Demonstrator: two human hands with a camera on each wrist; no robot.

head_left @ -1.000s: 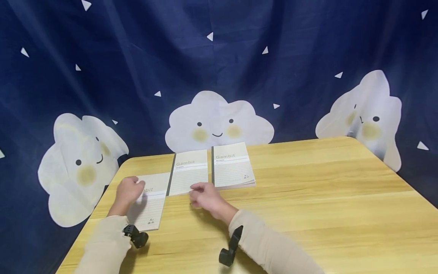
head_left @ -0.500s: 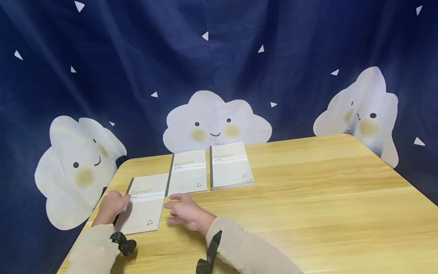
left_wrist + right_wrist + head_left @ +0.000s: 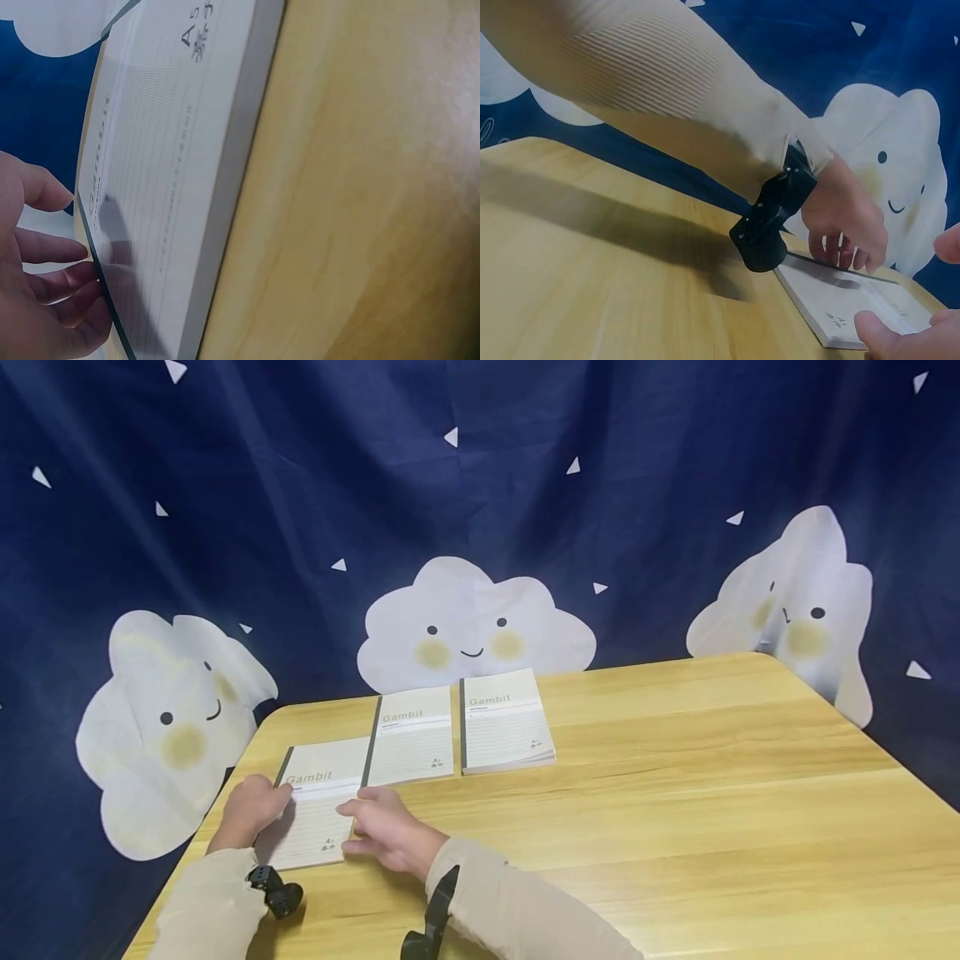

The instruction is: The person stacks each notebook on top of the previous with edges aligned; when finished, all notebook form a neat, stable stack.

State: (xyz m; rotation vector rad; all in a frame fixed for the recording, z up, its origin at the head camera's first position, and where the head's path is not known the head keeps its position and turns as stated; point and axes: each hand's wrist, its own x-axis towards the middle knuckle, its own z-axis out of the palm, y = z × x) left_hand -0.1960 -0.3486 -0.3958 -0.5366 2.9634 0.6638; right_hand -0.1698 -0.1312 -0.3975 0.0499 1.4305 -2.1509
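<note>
A pale notebook marked "Gambit" (image 3: 322, 814) with a dark spine lies flat at the table's left. My left hand (image 3: 251, 810) is at its spine side; in the left wrist view, the fingertips (image 3: 94, 274) touch or nearly touch the spine, unwrapped. From the right, my right hand (image 3: 390, 831) reaches the notebook's other edge with thumb and fingers spread; the right wrist view cuts most of that hand off, and contact is unclear. Behind lie a second matching notebook (image 3: 411, 739) and, to its right, a third notebook pile (image 3: 506, 718), whose lower edge shows more than one layer.
The wooden table (image 3: 675, 810) extends far to the right of the notebooks. A dark blue curtain (image 3: 637, 460) with smiling clouds hangs behind it. Black wrist cameras (image 3: 277, 892) are strapped over both beige sleeves.
My left hand has come down and left from the front notebook's top to its spine side. My right hand has moved left from the second notebook's lower edge to the front notebook's right edge.
</note>
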